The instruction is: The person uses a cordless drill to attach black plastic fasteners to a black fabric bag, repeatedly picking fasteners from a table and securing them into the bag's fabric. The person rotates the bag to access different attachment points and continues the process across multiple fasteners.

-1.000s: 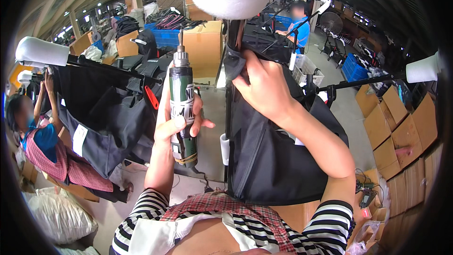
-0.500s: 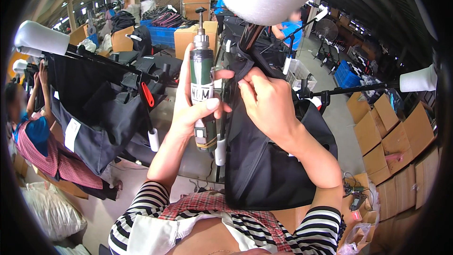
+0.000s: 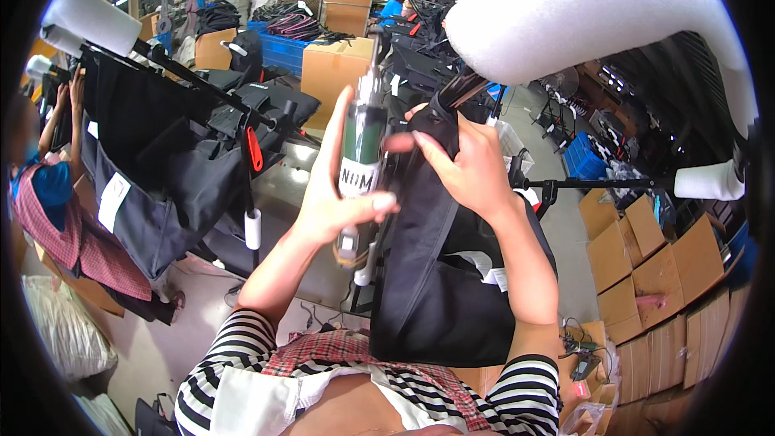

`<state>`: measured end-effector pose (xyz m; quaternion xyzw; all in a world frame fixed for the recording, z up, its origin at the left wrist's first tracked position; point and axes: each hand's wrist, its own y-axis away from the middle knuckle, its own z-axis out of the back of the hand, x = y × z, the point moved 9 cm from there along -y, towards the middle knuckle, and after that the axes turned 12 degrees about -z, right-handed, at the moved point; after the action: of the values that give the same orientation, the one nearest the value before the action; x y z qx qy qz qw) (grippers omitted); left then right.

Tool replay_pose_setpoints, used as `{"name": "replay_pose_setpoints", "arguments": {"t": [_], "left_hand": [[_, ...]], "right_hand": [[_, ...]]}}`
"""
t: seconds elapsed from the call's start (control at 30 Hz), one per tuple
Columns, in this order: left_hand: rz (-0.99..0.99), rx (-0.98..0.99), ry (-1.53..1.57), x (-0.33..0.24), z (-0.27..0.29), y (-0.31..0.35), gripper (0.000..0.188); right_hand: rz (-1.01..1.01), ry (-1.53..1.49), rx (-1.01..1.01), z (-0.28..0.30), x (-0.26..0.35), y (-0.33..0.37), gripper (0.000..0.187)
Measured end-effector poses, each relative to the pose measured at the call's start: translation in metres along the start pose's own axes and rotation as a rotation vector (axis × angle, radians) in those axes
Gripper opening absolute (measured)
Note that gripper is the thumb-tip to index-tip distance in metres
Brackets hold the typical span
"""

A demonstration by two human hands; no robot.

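Observation:
Upright in my left hand (image 3: 323, 208) is a green electric screwdriver (image 3: 362, 144), its silver chuck pointing up and blurred by motion. My thumb and fingers wrap around its body. Just right of it, my right hand (image 3: 478, 168) pinches the upper corner of a black fabric panel (image 3: 428, 222) against a dark frame tube (image 3: 462, 92). The fabric hangs down in front of me, with a white label (image 3: 494, 278) showing inside it. Above the tube, a thick white foam-wrapped handle (image 3: 557, 12) fills the upper right. My right fingertips are partly hidden by the fabric.
Another black fabric frame (image 3: 153, 194) with a foam-wrapped end (image 3: 93, 16) stands left, beside a co-worker (image 3: 60, 218). A black bar with a white sleeve (image 3: 706, 182) reaches right. Cardboard boxes (image 3: 658, 254) stack at the right; a blue crate (image 3: 282, 52) stands behind.
The screwdriver has moved slightly right and down, tilting a little. My right hand has shifted its grip on the fabric corner, thumb now across it. The foam handle looms larger as the view shifts.

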<state>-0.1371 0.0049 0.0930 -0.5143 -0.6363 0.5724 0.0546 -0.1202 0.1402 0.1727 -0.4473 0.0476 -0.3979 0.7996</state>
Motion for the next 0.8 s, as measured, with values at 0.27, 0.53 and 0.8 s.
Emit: {"name": "replay_pose_setpoints", "arguments": {"t": [0.27,0.53,0.8], "left_hand": [[0.387,0.056,0.117,0.004,0.0,0.092,0.135],[0.443,0.083,0.189,0.02,-0.008,0.088,0.13],[0.4,0.031,0.272,0.028,-0.017,0.091,0.127]], "right_hand": [[-0.055,0.059,0.009,-0.005,-0.014,0.005,0.028],[-0.044,0.056,0.011,-0.004,-0.014,0.008,0.03],[-0.082,0.013,-0.003,-0.005,-0.015,0.012,0.03]]}}
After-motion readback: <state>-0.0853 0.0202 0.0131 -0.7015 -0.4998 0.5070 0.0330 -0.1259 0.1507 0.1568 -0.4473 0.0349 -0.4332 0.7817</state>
